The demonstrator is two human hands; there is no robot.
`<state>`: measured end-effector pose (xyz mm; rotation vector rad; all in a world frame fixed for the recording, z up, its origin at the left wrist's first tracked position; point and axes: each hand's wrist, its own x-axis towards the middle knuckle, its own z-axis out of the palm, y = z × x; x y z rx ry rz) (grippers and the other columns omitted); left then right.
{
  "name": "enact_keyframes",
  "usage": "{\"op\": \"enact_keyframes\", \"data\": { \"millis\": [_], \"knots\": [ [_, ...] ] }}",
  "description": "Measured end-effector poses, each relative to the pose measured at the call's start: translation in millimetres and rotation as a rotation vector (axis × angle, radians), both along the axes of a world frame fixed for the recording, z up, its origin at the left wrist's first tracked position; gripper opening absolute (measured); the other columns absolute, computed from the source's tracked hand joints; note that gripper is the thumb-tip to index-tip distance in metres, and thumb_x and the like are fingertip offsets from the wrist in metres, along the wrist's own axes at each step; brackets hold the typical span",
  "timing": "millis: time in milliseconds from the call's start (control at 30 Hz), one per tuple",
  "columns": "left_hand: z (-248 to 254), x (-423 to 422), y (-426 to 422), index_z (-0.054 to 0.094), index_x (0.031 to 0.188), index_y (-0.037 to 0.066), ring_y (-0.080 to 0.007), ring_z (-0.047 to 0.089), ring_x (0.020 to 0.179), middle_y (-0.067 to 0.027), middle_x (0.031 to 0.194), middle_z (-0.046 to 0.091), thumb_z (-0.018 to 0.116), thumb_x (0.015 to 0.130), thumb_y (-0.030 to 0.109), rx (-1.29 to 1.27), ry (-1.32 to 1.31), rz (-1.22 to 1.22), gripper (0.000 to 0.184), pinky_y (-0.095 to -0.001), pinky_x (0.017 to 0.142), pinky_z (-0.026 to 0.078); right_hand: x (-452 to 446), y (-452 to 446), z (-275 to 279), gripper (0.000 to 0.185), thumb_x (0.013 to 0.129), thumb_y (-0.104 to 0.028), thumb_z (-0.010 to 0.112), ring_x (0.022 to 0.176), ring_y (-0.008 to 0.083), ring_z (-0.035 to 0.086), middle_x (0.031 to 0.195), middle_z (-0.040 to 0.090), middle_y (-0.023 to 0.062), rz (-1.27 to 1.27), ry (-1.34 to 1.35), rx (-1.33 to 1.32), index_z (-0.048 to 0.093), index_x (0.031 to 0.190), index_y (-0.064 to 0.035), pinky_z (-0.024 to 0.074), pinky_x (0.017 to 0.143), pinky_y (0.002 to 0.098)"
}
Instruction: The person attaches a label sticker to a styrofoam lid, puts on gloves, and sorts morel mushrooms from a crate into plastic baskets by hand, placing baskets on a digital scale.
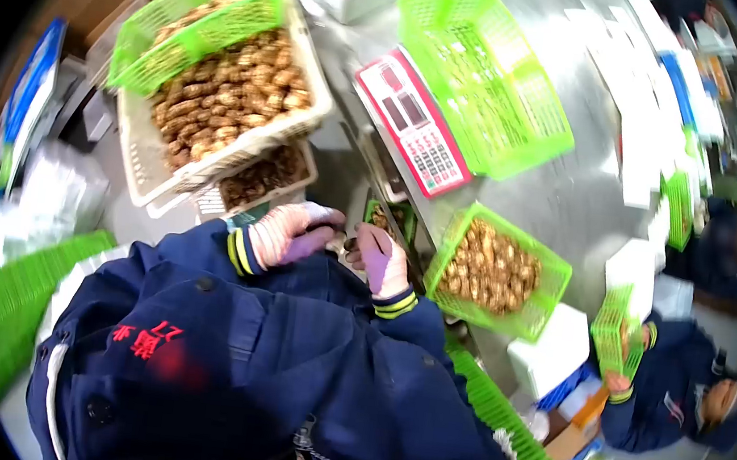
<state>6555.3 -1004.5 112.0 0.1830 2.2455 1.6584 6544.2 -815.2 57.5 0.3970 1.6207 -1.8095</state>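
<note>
My left hand, in a pale pink and lilac glove, is held in front of my jacket with its fingers bent. By its fingertips shows a small pale brownish bit, too small to name. My right hand, gloved alike, faces it a short gap away, fingers curled around something I cannot make out. Beyond my left hand stands a cream crate heaped with brown knobbly tubers. Right of my right hand, a green basket holds more brown tubers.
A green basket sits tilted on the cream crate. Under that is another crate with darker pieces. A red-edged scale touches a green basket on the metal table. A co-worker at right holds a green basket.
</note>
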Motion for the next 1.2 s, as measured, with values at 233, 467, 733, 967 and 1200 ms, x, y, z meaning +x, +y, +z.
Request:
{"op": "enact_keyframes", "data": {
  "millis": [233, 467, 733, 967, 1200],
  "knots": [
    [-30, 46, -32, 0.049, 0.112, 0.002, -0.0241, 0.055, 0.085, -0.0143, 0.092, 0.057, 0.059, 0.080, 0.020, -0.241, 0.079, 0.215, 0.039, -0.0318, 0.074, 0.043, -3, -52, -30, 0.038, 0.086, -0.034, 0.046, 0.076, 0.0118, 0.055, 0.081, 0.061, 0.0062, 0.127, -0.083, -0.313, 0.059, 0.091, 0.0011, 0.0410, 0.067, 0.0230],
    [-46, 103, -79, 0.051, 0.110, 0.007, -0.0116, 0.056, 0.070, -0.0051, 0.086, 0.060, 0.052, 0.085, 0.031, 0.189, -0.227, 0.552, 0.036, -0.0251, 0.065, 0.044, 35, -139, -21, 0.044, 0.089, -0.039, 0.038, 0.051, 0.0058, 0.043, 0.064, 0.053, -0.0007, 0.341, -0.300, -0.256, 0.059, 0.086, -0.0002, 0.0308, 0.043, 0.0181],
    [-24, 203, -195, 0.049, 0.112, 0.005, -0.0097, 0.055, 0.085, -0.0069, 0.093, 0.060, 0.045, 0.087, 0.034, 0.275, -0.303, 0.667, 0.038, -0.0248, 0.076, 0.043, 104, -265, -26, 0.048, 0.092, -0.039, 0.030, 0.078, 0.0138, 0.056, 0.086, 0.060, 0.0079, 0.840, -0.076, -0.294, 0.054, 0.090, 0.0019, 0.0438, 0.069, 0.0211],
    [-86, 309, -358, 0.043, 0.117, -0.001, -0.0146, 0.053, 0.092, -0.0109, 0.101, 0.057, 0.050, 0.085, 0.019, 0.556, -0.046, 0.845, 0.038, -0.0276, 0.083, 0.041, 202, -464, -3, 0.045, 0.088, -0.038, 0.041, 0.079, 0.0132, 0.056, 0.094, 0.059, 0.0085, 0.605, -0.298, -0.132, 0.052, 0.103, 0.0033, 0.0450, 0.070, 0.0239],
    [-50, 404, -504, 0.044, 0.112, 0.001, -0.0144, 0.056, 0.082, -0.0085, 0.093, 0.058, 0.044, 0.089, 0.019, 0.997, 0.032, 1.295, 0.030, -0.0255, 0.076, 0.045, 278, -643, 14, 0.046, 0.090, -0.038, 0.037, 0.104, 0.0274, 0.050, 0.110, 0.053, 0.0140, 0.866, -0.840, -0.639, 0.048, 0.110, 0.0020, 0.0385, 0.092, 0.0364]
  ]
}}
